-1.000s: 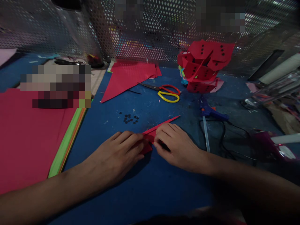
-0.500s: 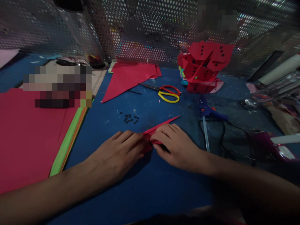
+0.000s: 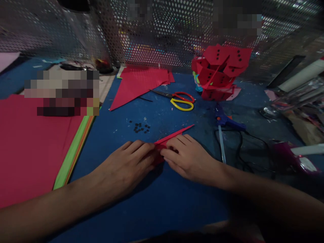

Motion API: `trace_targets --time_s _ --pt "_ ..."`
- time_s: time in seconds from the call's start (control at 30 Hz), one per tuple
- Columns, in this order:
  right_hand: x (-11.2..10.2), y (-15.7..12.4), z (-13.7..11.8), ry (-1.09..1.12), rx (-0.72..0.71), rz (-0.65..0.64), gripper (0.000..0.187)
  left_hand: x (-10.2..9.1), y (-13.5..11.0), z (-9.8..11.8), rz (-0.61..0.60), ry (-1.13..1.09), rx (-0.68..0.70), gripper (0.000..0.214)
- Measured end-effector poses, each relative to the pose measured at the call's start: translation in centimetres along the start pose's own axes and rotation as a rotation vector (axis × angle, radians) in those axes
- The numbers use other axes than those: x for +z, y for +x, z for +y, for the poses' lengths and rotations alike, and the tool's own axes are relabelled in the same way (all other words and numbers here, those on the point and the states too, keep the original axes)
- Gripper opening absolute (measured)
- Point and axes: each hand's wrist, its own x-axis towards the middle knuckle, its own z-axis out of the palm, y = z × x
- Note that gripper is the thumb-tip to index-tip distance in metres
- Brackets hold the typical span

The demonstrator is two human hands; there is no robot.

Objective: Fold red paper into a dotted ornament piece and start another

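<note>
A small piece of folded red paper (image 3: 174,134) lies on the blue table between my hands, its thin pointed end sticking out to the upper right. Over its left part my left hand (image 3: 131,162) is bent, fingers closed on the paper and hiding much of it. From the right, my right hand (image 3: 187,157) pinches the same paper with curled fingers. Just beyond my left fingers lie several tiny black paper squares (image 3: 140,127). Farther back are scissors (image 3: 174,98) with one red and one yellow handle loop.
A large stack of coloured paper (image 3: 32,145), red on top, lies at left. A big red sheet (image 3: 144,82) rests at the back, near a dotted red paper construction (image 3: 222,71). At right are a blue glue gun (image 3: 230,122), its cord and a purple device (image 3: 296,157). Perforated metal (image 3: 162,37) stands behind.
My right fingers have shifted slightly on the folded red paper and curled closer toward my left hand. My left hand stays almost still.
</note>
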Motion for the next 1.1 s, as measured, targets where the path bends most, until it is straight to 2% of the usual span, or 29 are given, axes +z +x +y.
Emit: trace_targets --time_s 0.33,0.77,1.1 --pt "-0.1 -0.1 0.3 -0.005 -0.022 -0.013 0.014 0.0 -0.2 0.0 -0.021 -0.003 -0.026 0.02" --pt "-1.0 -0.9 0.8 -0.057 -0.125 -0.067 0.013 0.1 -0.2 -0.1 -0.047 -0.018 -0.043 0.024" --pt "-0.3 -1.2 1.0 0.05 -0.073 -0.014 0.013 -0.1 -0.1 0.0 -0.06 -0.026 -0.05 0.025"
